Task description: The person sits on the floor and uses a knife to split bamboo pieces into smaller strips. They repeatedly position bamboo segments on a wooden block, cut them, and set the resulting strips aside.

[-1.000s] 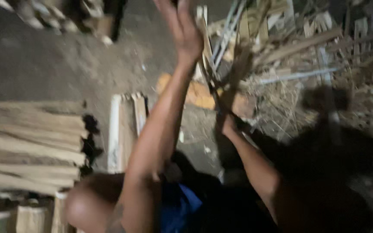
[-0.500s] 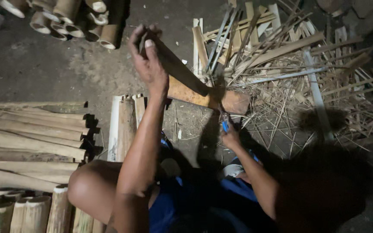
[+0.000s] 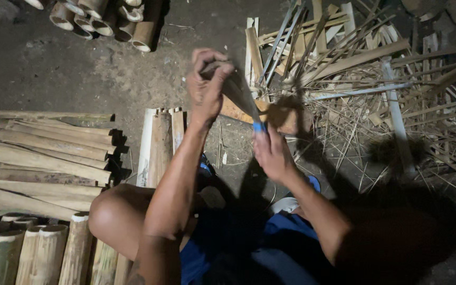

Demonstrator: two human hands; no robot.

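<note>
At the far left of the scene, split bamboo slats [image 3: 43, 153] lie stacked on the dirt floor [image 3: 54, 68], and nearer to us short bamboo tubes [image 3: 22, 248] lie side by side along the near edge. More cut bamboo tubes [image 3: 106, 18] lie at the far edge, open ends showing. Just right of the stack, a few pale flat boards [image 3: 157, 145] lie together on the floor beside our bare knee.

Our left hand [image 3: 207, 87] is raised over the middle of the scene, its fingers wrapped tight around the upper end of a narrow bamboo strip [image 3: 238, 92]. The strip slants down and to the right from that grip toward our right hand [image 3: 273, 153], which is curled closed near a small blue piece [image 3: 259, 126] at the strip's lower end; we cannot tell whether the blue piece belongs to a tool or what exactly the right fingers are gripping. Behind the strip, a thicker tan chunk of bamboo [image 3: 278, 116] lies on the floor.

To the right, a loose heap of bamboo slivers and offcuts [image 3: 376, 79] spreads across the floor to the far right edge, with a long pale strip [image 3: 397, 121] lying across it.
</note>
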